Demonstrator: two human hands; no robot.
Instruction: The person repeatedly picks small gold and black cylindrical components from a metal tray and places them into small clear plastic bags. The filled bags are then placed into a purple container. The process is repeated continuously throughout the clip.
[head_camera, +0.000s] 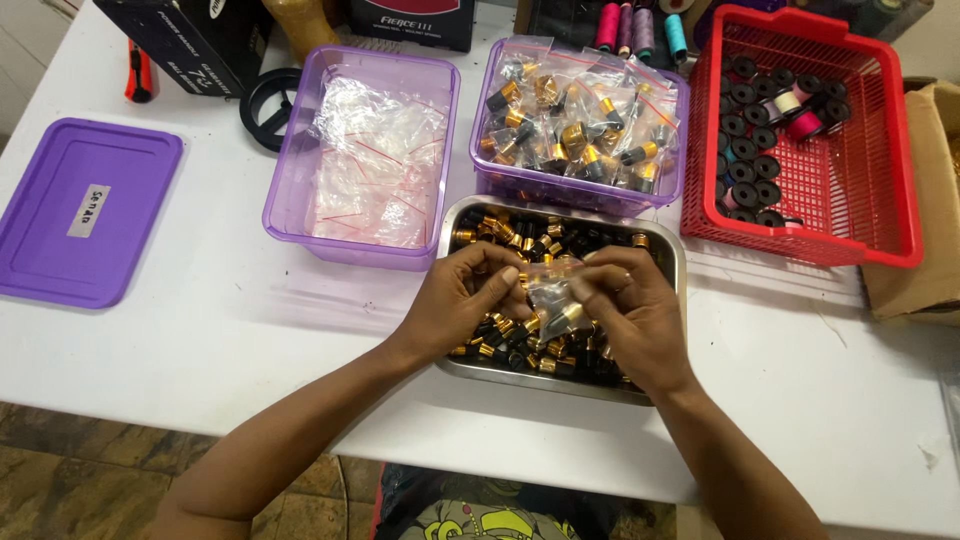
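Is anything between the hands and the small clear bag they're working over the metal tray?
Nothing visible. The left hand and right hand both already pinch the small clear bag directly, above the metal tray of black-and-gold caps.

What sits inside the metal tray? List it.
The metal tray holds loose black-and-gold caps. The left hand and right hand, pinching a small clear bag, cover the middle.
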